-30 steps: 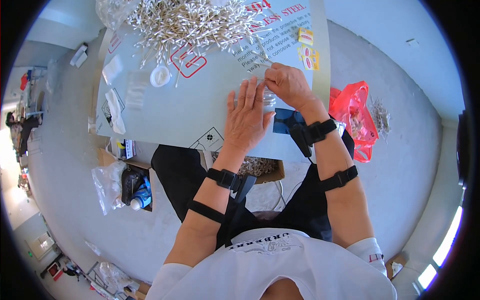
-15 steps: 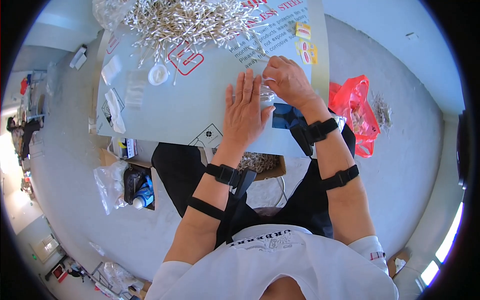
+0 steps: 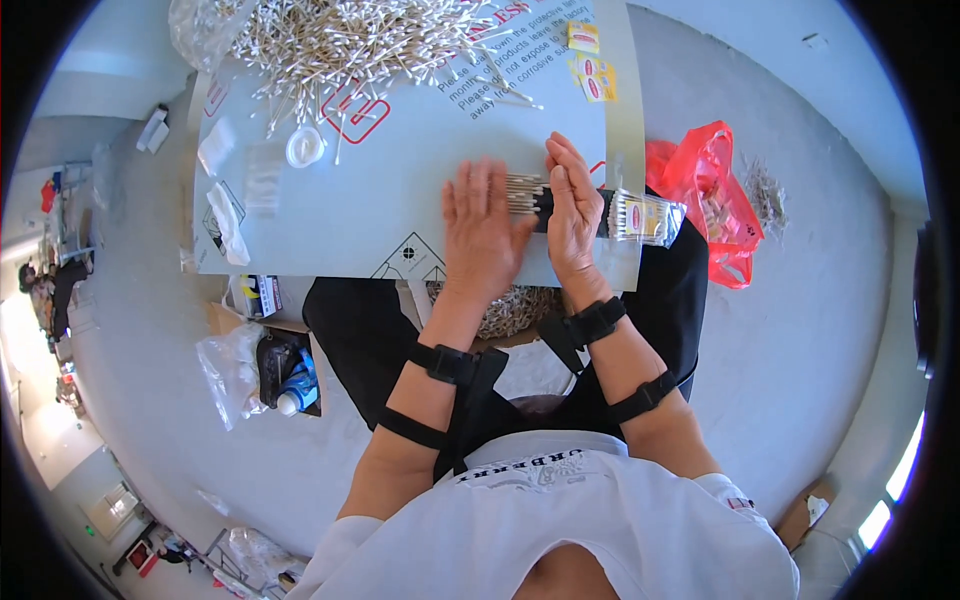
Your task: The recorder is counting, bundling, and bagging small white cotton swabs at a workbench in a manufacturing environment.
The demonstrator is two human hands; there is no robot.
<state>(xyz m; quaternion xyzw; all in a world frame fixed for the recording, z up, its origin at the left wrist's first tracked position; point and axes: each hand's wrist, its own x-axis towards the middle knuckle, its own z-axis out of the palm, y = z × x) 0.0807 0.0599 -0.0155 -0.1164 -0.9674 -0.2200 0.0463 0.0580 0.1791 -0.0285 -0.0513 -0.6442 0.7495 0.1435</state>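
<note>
My left hand (image 3: 483, 232) lies palm down on the table with its fingers stretched out, slightly blurred. Beside its fingers is a small bundle of cotton swabs (image 3: 522, 190), partly covered by the hand. My right hand (image 3: 573, 215) stands on its edge at the bundle's right end, fingers straight and close together, holding nothing that I can see. A dark flat strip (image 3: 603, 222) runs beneath it. Right of this hand, a clear bag of cotton swabs (image 3: 648, 218) with a yellow label reaches over the table's right edge.
A big heap of loose cotton swabs (image 3: 350, 50) covers the far left of the table (image 3: 380, 210). Left are a round white tub (image 3: 305, 147) and clear bags (image 3: 263, 190); far right, yellow cards (image 3: 596, 78). A red plastic bag (image 3: 732, 205) sits beyond the right edge.
My right hand has left its bent-finger hold at the swabs and straightened on edge, nearer me. The left hand stays flat. The bag of swabs at the right is now uncovered.
</note>
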